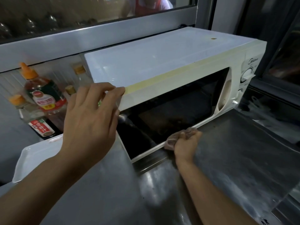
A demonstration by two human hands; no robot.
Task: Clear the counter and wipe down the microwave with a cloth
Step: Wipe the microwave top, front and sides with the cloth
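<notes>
Steel counter [235, 151] runs under a window frame [97, 34], shiny, smeared wet on the right side. White microwave [162, 65] sits on it, angled, its control panel with dials [247, 73] at the far right end. Door glass is dark, door looks closed.

My left hand [90, 117] rests on the microwave's top front left corner, fingers [113, 91] relaxed and fairly straight, tips lying on the yellowed top edge, holding nothing. Thumb side drops down along the left edge of the door.

My right hand [186, 142] is down at the bottom edge of the door, fingers curled tight around a bunched cloth [172, 140], pinkish-brown, pressed against the lower white trim of the door just above the counter. Only part of the cloth sticks out to the left of my fist.

Left of the microwave, against the back wall: a sauce bottle with an orange cap [39, 88] and red label, another bottle lying lower with a red label [40, 125], a small orange-capped bottle [16, 99], and a clear bottle with a gold cap [79, 70] behind. White tray [32, 158] sits on the counter under my left forearm, rim raised.

Through the window, a person in a red and white top [151, 5], partly visible.
</notes>
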